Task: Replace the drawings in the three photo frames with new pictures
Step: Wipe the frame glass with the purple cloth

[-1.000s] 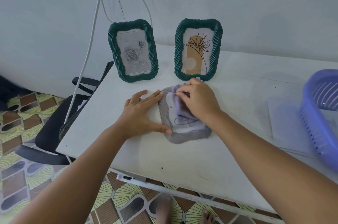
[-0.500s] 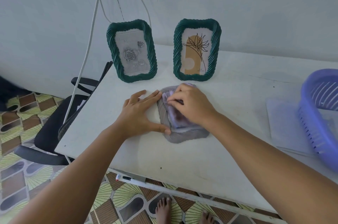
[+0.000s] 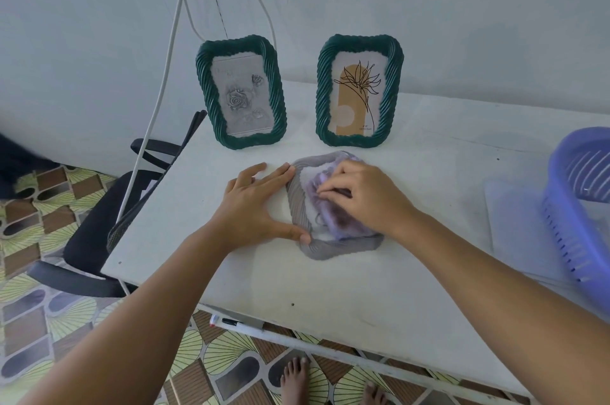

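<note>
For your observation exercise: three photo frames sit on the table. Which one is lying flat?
The grey frame under the hands lies flat; both green frames, the rose one and the plant one, stand upright.

A white table (image 3: 346, 289) bears two upright green frames (image 3: 241, 90) beyond the fingertips, a grey frame (image 3: 333, 247) under them, and a purple basket (image 3: 574, 206).

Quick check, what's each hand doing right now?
Left hand: open, flat against the grey frame.
Right hand: fingers curled, pinching the purple picture in that frame.
</note>
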